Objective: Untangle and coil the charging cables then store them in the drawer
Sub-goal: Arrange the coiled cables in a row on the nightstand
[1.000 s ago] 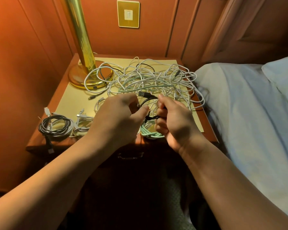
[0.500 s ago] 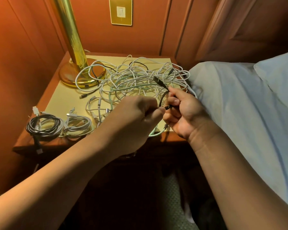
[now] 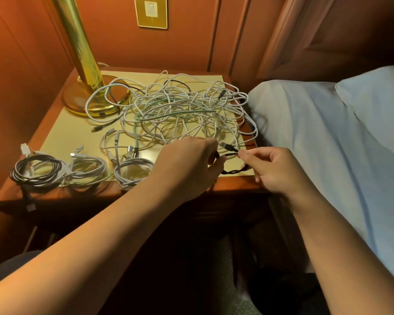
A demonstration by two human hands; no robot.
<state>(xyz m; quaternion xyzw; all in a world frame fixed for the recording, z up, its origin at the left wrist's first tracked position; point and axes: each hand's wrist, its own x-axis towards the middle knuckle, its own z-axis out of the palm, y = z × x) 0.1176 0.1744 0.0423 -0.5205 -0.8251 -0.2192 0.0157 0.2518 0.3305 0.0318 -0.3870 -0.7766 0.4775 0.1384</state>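
A big tangle of white, green and dark charging cables (image 3: 180,110) covers the middle of the nightstand (image 3: 234,185). A short black cable (image 3: 233,171) runs between my two hands near the front edge, its plug (image 3: 228,146) pointing left. My left hand (image 3: 187,167) holds one end of it with curled fingers. My right hand (image 3: 275,169) pinches the cable just behind the plug. Three coiled cables lie at the front left: a black-and-white coil (image 3: 35,170), a white coil (image 3: 87,170) and another white coil (image 3: 132,171).
A brass lamp (image 3: 82,64) stands at the back left, with cable loops lying over its base. A yellow mat (image 3: 64,137) covers the tabletop. A bed with a pale blue sheet (image 3: 328,144) lies right beside the nightstand. Wood-panelled walls close the left and back.
My hands have moved apart, stretching the black cable between them. The plug that stood up above my right hand now lies low and level. A third white coil shows at the front.
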